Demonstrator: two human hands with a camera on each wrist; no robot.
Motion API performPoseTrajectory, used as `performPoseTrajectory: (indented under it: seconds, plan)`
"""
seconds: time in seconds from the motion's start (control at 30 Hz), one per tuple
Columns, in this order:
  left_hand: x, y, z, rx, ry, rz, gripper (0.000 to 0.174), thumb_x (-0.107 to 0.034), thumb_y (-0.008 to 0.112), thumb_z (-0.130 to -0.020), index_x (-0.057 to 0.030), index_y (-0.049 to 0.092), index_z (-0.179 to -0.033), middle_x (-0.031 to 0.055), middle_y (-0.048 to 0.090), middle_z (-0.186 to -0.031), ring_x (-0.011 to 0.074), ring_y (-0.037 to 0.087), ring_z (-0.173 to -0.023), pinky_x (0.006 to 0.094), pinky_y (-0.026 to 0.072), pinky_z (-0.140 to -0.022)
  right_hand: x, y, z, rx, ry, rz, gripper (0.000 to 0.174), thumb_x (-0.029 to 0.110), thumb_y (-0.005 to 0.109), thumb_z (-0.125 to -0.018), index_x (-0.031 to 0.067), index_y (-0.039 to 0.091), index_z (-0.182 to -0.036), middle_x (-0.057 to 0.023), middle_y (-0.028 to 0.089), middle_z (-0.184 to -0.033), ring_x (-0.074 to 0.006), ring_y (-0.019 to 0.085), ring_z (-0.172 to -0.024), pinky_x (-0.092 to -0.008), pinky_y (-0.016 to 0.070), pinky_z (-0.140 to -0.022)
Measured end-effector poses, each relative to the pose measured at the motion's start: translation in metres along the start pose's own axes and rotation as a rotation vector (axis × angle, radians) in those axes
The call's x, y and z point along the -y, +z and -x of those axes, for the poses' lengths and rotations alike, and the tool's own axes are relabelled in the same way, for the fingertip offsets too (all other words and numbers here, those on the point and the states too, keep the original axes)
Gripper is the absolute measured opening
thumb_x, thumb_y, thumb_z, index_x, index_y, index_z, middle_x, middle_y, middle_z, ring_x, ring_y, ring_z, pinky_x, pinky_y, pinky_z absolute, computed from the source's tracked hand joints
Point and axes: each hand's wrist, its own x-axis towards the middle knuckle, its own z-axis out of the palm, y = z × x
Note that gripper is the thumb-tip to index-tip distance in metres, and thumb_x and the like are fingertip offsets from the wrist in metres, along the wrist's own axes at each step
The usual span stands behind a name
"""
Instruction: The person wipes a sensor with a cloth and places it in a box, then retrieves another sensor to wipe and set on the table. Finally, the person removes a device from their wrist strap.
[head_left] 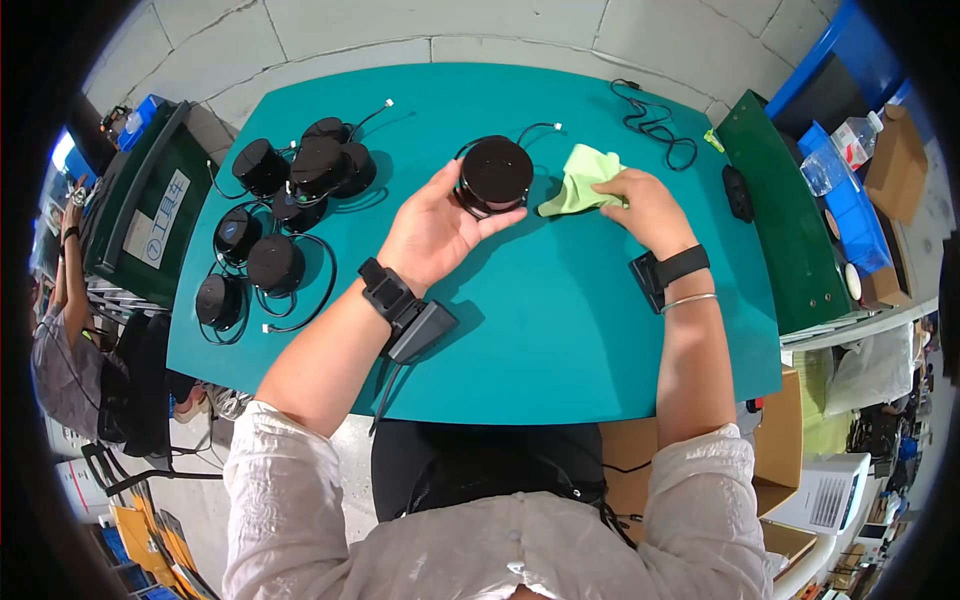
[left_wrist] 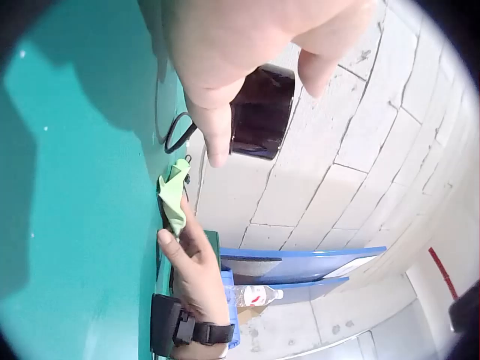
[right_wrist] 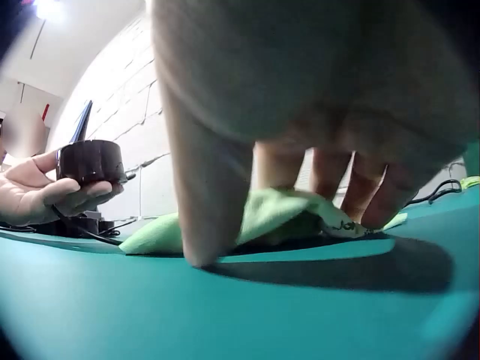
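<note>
My left hand (head_left: pixel 430 235) holds a black cylindrical device (head_left: pixel 497 172) above the table, thumb and fingers at its sides and its glossy round top facing up. A thin cable with a white connector (head_left: pixel 557 127) trails out behind the device. In the left wrist view the dark glossy side of the device (left_wrist: pixel 262 112) shows between the fingers. To the right, my right hand (head_left: pixel 650 210) pinches a light green cloth (head_left: pixel 580 180) by its right end. The right wrist view has the cloth (right_wrist: pixel 277 214) low over the table, between thumb and fingers.
Several similar black devices (head_left: pixel 275 263) with cables stand at the left of the green table (head_left: pixel 520 340). A coiled black cable (head_left: pixel 660 125) lies at the back right. A green cabinet (head_left: pixel 790 220) with blue bins borders the right side, and a block wall (head_left: pixel 350 40) the back.
</note>
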Motion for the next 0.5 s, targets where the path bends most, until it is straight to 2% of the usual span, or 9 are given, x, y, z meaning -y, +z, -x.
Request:
performPoseTrajectory:
  seconds: [0.07, 0.13, 0.17, 0.23, 0.3, 0.33, 0.37, 0.43, 0.5]
  plan:
    - [0.003, 0.001, 0.0, 0.02, -0.007, -0.056, 0.05, -0.032, 0.039, -0.103, 0.0002, 0.034, -0.14, 0.018, 0.042, -0.142, 0.0341, 0.043, -0.131, 0.0547, 0.0362, -0.111, 0.026, -0.01, -0.005, 0.101, 0.433, 0.07, 0.023, 0.014, 0.068, -0.081, 0.0063, 0.07, -0.102, -0.0111, 0.065, -0.114, -0.0325, 0.059, -0.1, -0.0398, 0.0493, -0.087]
    - [0.005, 0.002, 0.001, 0.018, -0.005, -0.066, 0.049, -0.032, 0.038, -0.103, 0.0001, 0.034, -0.14, 0.018, 0.042, -0.141, 0.0341, 0.043, -0.131, 0.0543, 0.0366, -0.11, 0.048, -0.014, 0.001, -0.144, 0.409, -0.12, 0.02, 0.014, 0.067, -0.082, 0.0065, 0.07, -0.101, -0.0109, 0.065, -0.113, -0.0318, 0.06, -0.098, -0.0403, 0.0499, -0.086]
    - [0.007, 0.003, 0.002, 0.012, -0.011, -0.073, 0.049, -0.031, 0.038, -0.103, 0.0, 0.034, -0.141, 0.0181, 0.043, -0.141, 0.0342, 0.043, -0.13, 0.0539, 0.037, -0.11, 0.058, -0.012, 0.005, -0.381, 0.383, -0.314, 0.017, 0.013, 0.065, -0.084, 0.0067, 0.07, -0.099, -0.0108, 0.065, -0.112, -0.0311, 0.061, -0.097, -0.0408, 0.0505, -0.084]
    - [0.013, 0.005, 0.004, 0.013, -0.014, -0.084, 0.046, -0.029, 0.037, -0.103, -0.0004, 0.036, -0.139, 0.0171, 0.045, -0.139, 0.0322, 0.047, -0.128, 0.052, 0.0397, -0.108, 0.08, 0.001, 0.007, -0.454, -0.09, -0.298, 0.019, 0.012, 0.062, -0.086, 0.0064, 0.07, -0.103, -0.0113, 0.065, -0.114, -0.029, 0.06, -0.107, -0.0417, 0.0493, -0.088]
    - [0.019, 0.001, 0.004, 0.012, 0.016, -0.089, 0.043, -0.027, 0.037, -0.103, -0.0006, 0.038, -0.137, 0.0156, 0.048, -0.137, 0.0294, 0.051, -0.123, 0.048, 0.0437, -0.105, 0.111, 0.023, 0.01, -0.383, -0.28, -0.172, 0.024, 0.01, 0.06, -0.086, 0.0045, 0.067, -0.109, -0.0131, 0.064, -0.117, -0.0285, 0.056, -0.118, -0.0415, 0.0466, -0.095]
    - [0.018, 0.005, 0.006, -0.121, 0.003, -0.031, 0.034, -0.023, 0.037, -0.103, 0.0006, 0.046, -0.126, 0.0147, 0.054, -0.126, 0.0243, 0.06, -0.108, 0.0373, 0.057, -0.083, 0.119, 0.027, 0.008, -0.355, -0.391, -0.088, 0.026, 0.009, 0.059, -0.087, 0.0029, 0.066, -0.112, -0.0143, 0.063, -0.119, -0.0286, 0.053, -0.122, -0.0409, 0.0448, -0.098]
    - [0.016, 0.006, 0.008, -0.122, 0.004, -0.032, 0.034, -0.023, 0.037, -0.103, 0.0006, 0.046, -0.126, 0.0147, 0.054, -0.126, 0.0243, 0.06, -0.108, 0.0373, 0.057, -0.083, 0.126, 0.029, 0.008, -0.324, -0.501, -0.003, 0.029, 0.009, 0.058, -0.087, 0.0013, 0.064, -0.114, -0.0154, 0.062, -0.12, -0.0288, 0.05, -0.125, -0.0403, 0.043, -0.101]
    - [0.012, 0.006, 0.013, -0.161, -0.043, -0.012, 0.033, -0.022, 0.039, -0.103, 0.0001, 0.047, -0.126, 0.0145, 0.054, -0.126, 0.0221, 0.06, -0.107, 0.0308, 0.0582, -0.074, 0.131, 0.027, 0.009, -0.297, -0.481, -0.046, 0.033, 0.012, 0.055, -0.089, -0.0009, 0.059, -0.12, -0.0176, 0.058, -0.126, -0.0302, 0.049, -0.126, -0.0406, 0.0405, -0.105]
    - [0.01, 0.008, 0.014, -0.114, -0.049, 0.001, 0.034, -0.023, 0.038, -0.103, -0.0002, 0.047, -0.126, 0.0144, 0.054, -0.127, 0.0228, 0.059, -0.11, 0.0342, 0.0576, -0.08, 0.122, 0.021, 0.005, -0.247, -0.321, -0.125, 0.039, 0.013, 0.053, -0.091, -0.0023, 0.054, -0.126, -0.0184, 0.054, -0.131, -0.0316, 0.047, -0.128, -0.042, 0.0379, -0.108]
